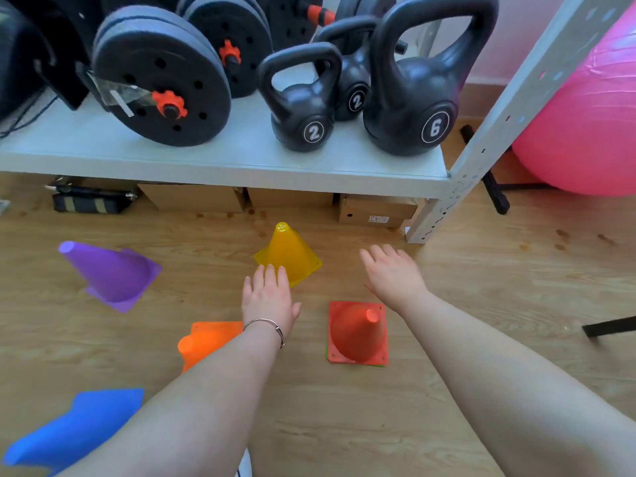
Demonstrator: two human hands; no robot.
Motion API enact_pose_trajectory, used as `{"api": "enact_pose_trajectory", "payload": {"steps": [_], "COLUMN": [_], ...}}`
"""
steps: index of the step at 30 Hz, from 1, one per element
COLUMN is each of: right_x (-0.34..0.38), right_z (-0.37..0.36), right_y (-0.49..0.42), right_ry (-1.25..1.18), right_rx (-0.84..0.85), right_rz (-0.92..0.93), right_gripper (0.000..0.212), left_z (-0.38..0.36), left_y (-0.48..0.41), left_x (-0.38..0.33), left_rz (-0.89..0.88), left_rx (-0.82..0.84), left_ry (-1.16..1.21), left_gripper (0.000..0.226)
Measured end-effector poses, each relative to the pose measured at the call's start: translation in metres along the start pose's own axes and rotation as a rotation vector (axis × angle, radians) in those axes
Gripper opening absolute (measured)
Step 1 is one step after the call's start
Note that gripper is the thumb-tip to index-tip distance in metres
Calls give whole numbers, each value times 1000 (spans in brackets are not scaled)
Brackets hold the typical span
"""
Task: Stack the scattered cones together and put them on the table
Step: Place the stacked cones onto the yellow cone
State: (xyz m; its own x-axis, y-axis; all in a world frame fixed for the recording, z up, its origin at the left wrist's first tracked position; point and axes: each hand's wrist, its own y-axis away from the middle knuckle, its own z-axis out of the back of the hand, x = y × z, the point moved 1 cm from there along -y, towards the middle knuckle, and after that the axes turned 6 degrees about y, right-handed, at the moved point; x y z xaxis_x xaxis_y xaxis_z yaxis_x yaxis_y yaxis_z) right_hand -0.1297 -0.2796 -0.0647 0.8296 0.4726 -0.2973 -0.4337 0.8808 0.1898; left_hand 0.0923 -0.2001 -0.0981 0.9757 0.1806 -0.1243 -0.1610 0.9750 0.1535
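Both bare forearms reach forward over the light wooden plank floor [344, 425], palms down. The left hand [267, 297], with a thin silver bracelet [266, 327] at the wrist, is flat and open with the fingers together, holding nothing; its fingertips lie just before the near edge of the yellow plastic cone [289, 253], which stands upright directly ahead of it. Whether they touch that cone's base cannot be told. The right hand [392, 270] is also open, fingers loosely spread, empty, and hangs to the right of the yellow cone, apart from it.

Below the right wrist and between the two forearms stands a red-orange plastic cone [358, 333], upright on its square base, with a thin green edge showing under it. Just left of the left wrist, partly hidden by the forearm, lies an orange plastic cone [203, 342] on its side. Farther left a purple plastic cone [110, 271] is tipped over, and near the left elbow lies a blue plastic cone [75, 432].

Beyond both hands a grey metal shelf [223, 160] carries black kettlebells [413, 108] and black weight plates [161, 80].
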Motion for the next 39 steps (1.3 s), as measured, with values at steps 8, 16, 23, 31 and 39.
{"api": "enact_pose_trajectory", "payload": {"steps": [8,16,23,31,39], "right_x": [48,78,94,80,31], "right_z": [25,17,-3,-9,34], "right_y": [-75,-137,-155,-141,-94], "right_ry": [-200,-161,-486,-727,-964], "right_rx": [23,134,430,399,209], "right_rz": [43,100,116,66,-2], "right_gripper": [36,47,69,62,54], "left_z": [6,-7,-23,-20,21], "left_y": [-36,-83,-102,-94,-70], "left_x": [45,52,46,49,25], "left_rz": [144,159,380,372,277], "left_rx": [2,133,330,286,168], "left_ry": [96,111,533,696,901], "left_gripper": [86,69,58,63,67]}}
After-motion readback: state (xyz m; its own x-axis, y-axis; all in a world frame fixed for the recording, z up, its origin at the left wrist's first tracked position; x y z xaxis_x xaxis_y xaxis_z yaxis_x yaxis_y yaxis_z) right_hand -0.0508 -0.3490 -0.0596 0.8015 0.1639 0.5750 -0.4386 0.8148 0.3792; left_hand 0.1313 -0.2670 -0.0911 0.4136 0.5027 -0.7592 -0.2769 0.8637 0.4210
